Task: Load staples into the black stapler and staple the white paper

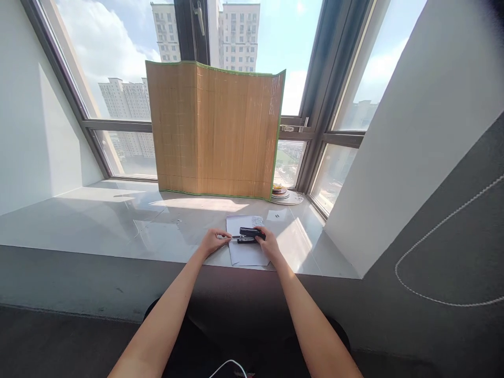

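Black stapler [247, 232] over a white sheet of paper [248, 254], near the front edge of a wide, glossy windowsill [189, 231]. Lying roughly sideways to the view, with upper and lower halves a little apart and some silver metal showing in between. Gripped at the right end by the right hand [266, 242], with fingers and thumb closed around it. Hard to tell from this angle: resting on the paper or held just above it.

Over on the other side, a thin metal piece [235, 238] pinched between the fingertips of the left hand [213, 241], basically no gap left in that pinch. Pointing straight at the open left end of the stapler. Can't tell, though: still attached or only touching.

Some printing at the top right of the sheet, and just beyond it, a couple of tiny dark bits [277, 216] on the sill.

Behind all that, a big bamboo mat [216, 131] with green edging, standing upright against the window. Beside its lower right corner, a small stack of plates [280, 193]. Off to the right, a looped cord [395, 269] hanging by the dark wall.
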The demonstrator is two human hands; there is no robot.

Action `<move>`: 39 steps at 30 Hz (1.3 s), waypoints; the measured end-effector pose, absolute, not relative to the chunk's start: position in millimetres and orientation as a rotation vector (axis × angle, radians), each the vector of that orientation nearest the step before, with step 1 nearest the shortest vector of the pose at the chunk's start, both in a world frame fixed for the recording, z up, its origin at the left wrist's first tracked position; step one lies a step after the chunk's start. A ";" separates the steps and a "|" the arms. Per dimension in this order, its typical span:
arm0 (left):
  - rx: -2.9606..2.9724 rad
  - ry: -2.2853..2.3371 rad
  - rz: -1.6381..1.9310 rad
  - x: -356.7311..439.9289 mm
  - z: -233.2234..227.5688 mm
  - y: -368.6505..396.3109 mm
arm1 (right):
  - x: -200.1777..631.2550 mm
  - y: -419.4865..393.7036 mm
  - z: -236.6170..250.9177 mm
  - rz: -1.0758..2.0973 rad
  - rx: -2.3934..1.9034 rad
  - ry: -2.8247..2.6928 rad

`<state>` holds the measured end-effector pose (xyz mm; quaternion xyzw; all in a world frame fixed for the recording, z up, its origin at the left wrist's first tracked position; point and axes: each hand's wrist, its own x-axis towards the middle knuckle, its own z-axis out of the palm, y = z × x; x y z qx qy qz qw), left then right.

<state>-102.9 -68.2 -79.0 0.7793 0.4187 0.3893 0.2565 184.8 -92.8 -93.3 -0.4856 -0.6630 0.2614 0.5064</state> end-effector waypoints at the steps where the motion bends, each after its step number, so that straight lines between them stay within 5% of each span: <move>1: 2.106 1.146 1.054 -103.1 -80.3 -67.1 | 186.0 -92.6 -92.8 0.621 -1.164 -1.566; 13: 2.315 0.973 0.902 -98.1 -88.0 -66.9 | 178.6 -101.6 -89.4 0.786 -0.833 -1.761; 28: 2.583 0.943 0.771 -94.3 -84.0 -63.9 | 177.2 -112.0 -84.2 0.502 -0.930 -1.646; 39: 2.579 0.951 0.824 -90.9 -84.2 -63.9 | 333.4 -151.9 -90.6 0.400 -1.333 -1.589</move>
